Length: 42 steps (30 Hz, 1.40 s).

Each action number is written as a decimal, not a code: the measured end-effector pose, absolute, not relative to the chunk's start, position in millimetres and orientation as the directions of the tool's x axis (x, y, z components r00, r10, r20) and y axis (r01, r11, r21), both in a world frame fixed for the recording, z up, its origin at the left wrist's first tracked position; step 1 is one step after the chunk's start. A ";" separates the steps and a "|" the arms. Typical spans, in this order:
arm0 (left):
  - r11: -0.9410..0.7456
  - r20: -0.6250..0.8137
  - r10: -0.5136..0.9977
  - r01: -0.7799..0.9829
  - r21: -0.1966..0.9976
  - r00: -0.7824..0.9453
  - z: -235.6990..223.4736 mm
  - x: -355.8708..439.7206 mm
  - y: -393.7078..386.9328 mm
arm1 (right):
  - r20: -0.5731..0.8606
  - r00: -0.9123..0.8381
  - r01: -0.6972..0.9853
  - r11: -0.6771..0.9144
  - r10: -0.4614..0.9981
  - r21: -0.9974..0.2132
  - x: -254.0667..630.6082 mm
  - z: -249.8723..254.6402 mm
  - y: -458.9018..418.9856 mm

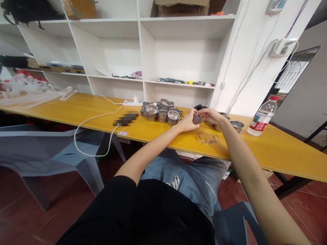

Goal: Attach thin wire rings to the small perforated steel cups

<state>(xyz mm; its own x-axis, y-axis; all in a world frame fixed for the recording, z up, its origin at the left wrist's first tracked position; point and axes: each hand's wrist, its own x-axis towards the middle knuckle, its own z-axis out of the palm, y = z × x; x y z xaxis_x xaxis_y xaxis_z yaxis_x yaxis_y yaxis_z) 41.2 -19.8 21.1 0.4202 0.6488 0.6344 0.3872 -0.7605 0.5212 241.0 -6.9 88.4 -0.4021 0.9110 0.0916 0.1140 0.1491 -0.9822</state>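
Note:
A small perforated metal cup (196, 118) is tilted in my left hand (187, 122), whose fingers wrap round its side. My right hand (211, 115) is at the cup's right edge, its thumb and fingers pinched together; what they pinch is too small to make out. Just below my hands, several thin bent metal wires (205, 143) lie in a loose ring on the yellow table. To the left stand stacked perforated metal cups (151, 110), and more metal cups (236, 126) are beyond and beside my right wrist, which partly hides them.
A water bottle (263, 117) with a red cap stands at the right of the yellow table (288, 149). Left of the cups lie a blurred-out dark object (125, 119) with a white cable (84, 119) and a power strip (131, 103). White shelves (178, 21) rise behind.

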 end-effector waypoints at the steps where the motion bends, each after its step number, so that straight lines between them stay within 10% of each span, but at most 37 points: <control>1: -0.759 0.634 0.650 0.388 0.523 0.419 21.3 41.4 -20.5 | 0.095 -0.397 0.116 0.152 0.913 -0.982 240.8 88.6 -7.1; 42: -0.806 0.694 0.591 0.320 0.498 0.412 20.0 37.7 -15.7 | 0.205 -0.428 0.378 0.381 0.880 -0.844 240.8 88.1 -12.9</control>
<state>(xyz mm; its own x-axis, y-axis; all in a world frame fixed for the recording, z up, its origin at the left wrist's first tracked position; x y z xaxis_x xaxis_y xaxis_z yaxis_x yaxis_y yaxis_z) 37.7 -15.7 20.0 0.4117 0.5911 0.6936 0.3196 -0.8064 0.4975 240.8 -12.9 88.1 -0.4284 0.8800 0.2050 0.3782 0.3806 -0.8439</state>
